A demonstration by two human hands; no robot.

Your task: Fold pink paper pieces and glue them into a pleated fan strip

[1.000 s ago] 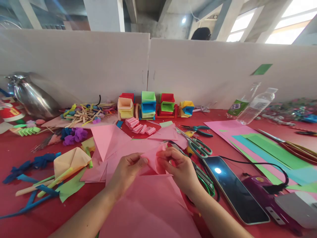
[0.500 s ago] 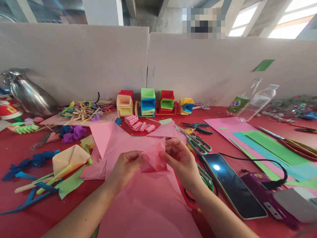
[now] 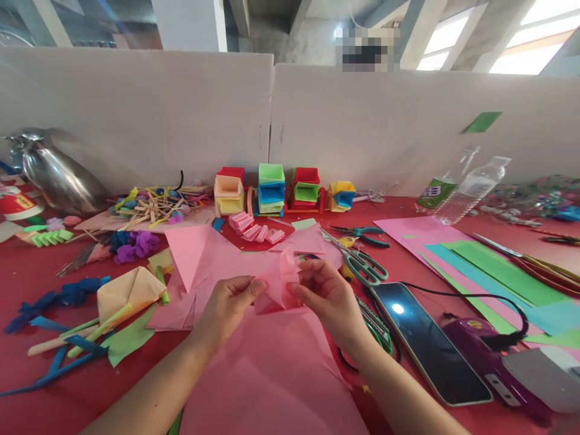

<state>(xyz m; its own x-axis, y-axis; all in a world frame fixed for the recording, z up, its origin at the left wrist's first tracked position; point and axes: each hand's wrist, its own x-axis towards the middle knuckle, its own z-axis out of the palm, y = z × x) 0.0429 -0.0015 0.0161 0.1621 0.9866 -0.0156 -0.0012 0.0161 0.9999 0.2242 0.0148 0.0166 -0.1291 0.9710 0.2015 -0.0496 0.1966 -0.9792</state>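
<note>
To the left of your grip lies a peach folded paper (image 3: 129, 293). Your left hand (image 3: 230, 305) pinches one side of the folded pink paper (image 3: 275, 281), which sits between your hands over pink sheets (image 3: 272, 374); your right hand (image 3: 333, 300) pinches its other side. Right of that grip lie scissors (image 3: 368, 269), then a phone (image 3: 439, 353).

Scissors (image 3: 352, 258), phone (image 3: 434, 342) blocking right, open air above folded paper (image 3: 274, 287)

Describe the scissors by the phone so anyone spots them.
On the red table, find the phone beside the right hand. Just past its far end lie the scissors, whose looped green handles set them apart from the pliers behind.
</note>
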